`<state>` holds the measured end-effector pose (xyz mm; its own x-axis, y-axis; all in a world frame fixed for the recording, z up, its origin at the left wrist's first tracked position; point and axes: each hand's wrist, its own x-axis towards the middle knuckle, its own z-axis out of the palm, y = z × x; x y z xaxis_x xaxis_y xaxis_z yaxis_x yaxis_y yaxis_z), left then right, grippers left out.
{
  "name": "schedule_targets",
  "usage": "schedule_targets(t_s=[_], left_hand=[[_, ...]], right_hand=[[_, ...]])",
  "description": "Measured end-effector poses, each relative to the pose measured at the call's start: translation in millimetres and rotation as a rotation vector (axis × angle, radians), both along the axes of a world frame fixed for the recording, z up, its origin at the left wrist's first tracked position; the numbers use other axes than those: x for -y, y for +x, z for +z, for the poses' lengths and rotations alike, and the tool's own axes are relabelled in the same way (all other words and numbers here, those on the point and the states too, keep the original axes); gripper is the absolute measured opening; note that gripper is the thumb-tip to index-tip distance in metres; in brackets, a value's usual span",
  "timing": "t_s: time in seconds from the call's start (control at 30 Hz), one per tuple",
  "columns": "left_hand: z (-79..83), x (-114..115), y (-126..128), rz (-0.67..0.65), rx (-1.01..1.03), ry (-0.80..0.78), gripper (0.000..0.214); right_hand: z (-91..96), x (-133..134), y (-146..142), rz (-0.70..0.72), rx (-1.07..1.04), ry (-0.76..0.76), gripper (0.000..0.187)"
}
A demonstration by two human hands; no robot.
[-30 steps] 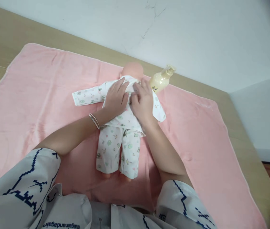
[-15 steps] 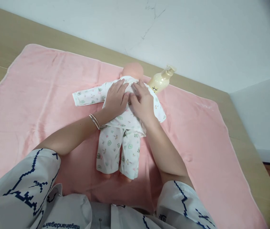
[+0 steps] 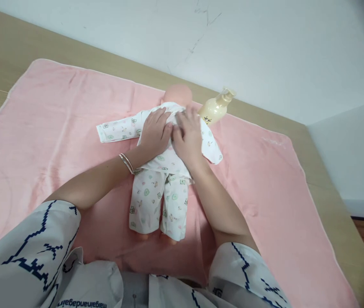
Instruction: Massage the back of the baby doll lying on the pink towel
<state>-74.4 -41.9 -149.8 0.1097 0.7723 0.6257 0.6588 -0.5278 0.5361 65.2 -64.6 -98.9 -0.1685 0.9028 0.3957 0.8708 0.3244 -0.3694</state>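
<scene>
A baby doll [image 3: 159, 188] in white printed pyjamas lies on a pink blanket [image 3: 56, 111], its bare head [image 3: 178, 94] toward the wall. My left hand [image 3: 155, 133] rests flat on the doll's chest, fingers stretched out. Beside it, my right hand [image 3: 186, 137] also lies flat on the pyjama top, fingers together and pointing at the collar. The two hands touch side by side. One empty sleeve [image 3: 116, 129] spreads out to the left. A thin bracelet [image 3: 126, 163] circles my left wrist.
A cream pump bottle [image 3: 216, 108] lies on the blanket just right of the doll's head. The blanket covers a wooden surface [image 3: 329, 188] that meets a white wall [image 3: 265, 47]. Floor shows at the far right.
My right hand has slid slightly left and up along the doll's top, closing against the left hand. The left hand and doll stay put.
</scene>
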Motion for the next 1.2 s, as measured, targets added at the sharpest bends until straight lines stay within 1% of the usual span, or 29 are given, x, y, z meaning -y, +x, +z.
schedule_targets(t_s=[0.07, 0.13, 0.2, 0.27, 0.37, 0.43, 0.5, 0.57, 0.63, 0.7, 0.77, 0.8, 0.83, 0.9, 0.97, 1.03, 1.1, 1.2], left_hand=[[-2.6, -3, 0, 0.009, -0.002, -0.003, 0.057], [-4.4, -7, -1, 0.006, -0.009, -0.006, 0.054], [-3.9, -8, 0, -0.001, -0.023, -0.001, 0.051], [-0.1, -5, 2, 0.010, -0.050, -0.012, 0.048], [12.1, 8, 10, 0.028, -0.106, -0.103, 0.046], [23.8, 20, 15, -0.012, -0.123, -0.150, 0.047], [38.0, 31, 18, -0.090, -0.096, -0.166, 0.049], [53.7, 37, 18, -0.192, 0.017, -0.201, 0.049], [69.4, 35, 17, -0.313, 0.185, -0.270, 0.048], [82.7, 23, 19, -0.458, 0.318, -0.361, 0.052], [92.4, 5, 27, -0.596, 0.400, -0.469, 0.063], [96.1, -5, 34, -0.640, 0.445, -0.520, 0.067], [99.3, -16, 41, -0.658, 0.520, -0.564, 0.069], [105.7, -33, 57, -0.646, 0.751, -0.657, 0.068], [113.3, -46, 70, -0.648, 1.005, -0.783, 0.068], [121.6, -55, 80, -0.667, 1.204, -0.910, 0.070], [128.2, -61, 86, -0.681, 1.317, -0.994, 0.073], [131.3, -68, 90, -0.684, 1.347, -1.022, 0.075]], right_hand=[[-7.8, -2, -2, 0.015, 0.006, -0.027, 0.049], [-13.0, -4, -3, 0.014, 0.002, -0.020, 0.048], [-14.4, -4, -5, 0.006, 0.003, -0.002, 0.047], [-12.6, -4, -6, -0.001, 0.020, -0.001, 0.047], [-5.9, -5, -5, 0.013, 0.042, -0.033, 0.049], [1.4, -5, -1, 0.051, 0.029, -0.053, 0.049], [11.6, -5, 7, 0.053, -0.007, -0.030, 0.048], [23.5, -5, 19, -0.003, -0.049, 0.042, 0.048], [34.2, -7, 35, -0.082, -0.078, 0.137, 0.049], [40.2, -13, 54, -0.148, -0.071, 0.225, 0.052], [40.0, -25, 73, -0.184, -0.031, 0.282, 0.056], [38.0, -32, 82, -0.178, -0.013, 0.292, 0.060], [35.4, -40, 90, -0.158, -0.010, 0.291, 0.064], [30.2, -54, 99, -0.111, -0.030, 0.248, 0.074], [27.4, -63, 99, -0.086, -0.047, 0.149, 0.082], [27.6, -65, 94, -0.087, -0.026, 0.054, 0.085], [29.8, -62, 86, -0.106, 0.031, 0.022, 0.084], [33.1, -54, 76, -0.151, 0.114, 0.051, 0.079]])
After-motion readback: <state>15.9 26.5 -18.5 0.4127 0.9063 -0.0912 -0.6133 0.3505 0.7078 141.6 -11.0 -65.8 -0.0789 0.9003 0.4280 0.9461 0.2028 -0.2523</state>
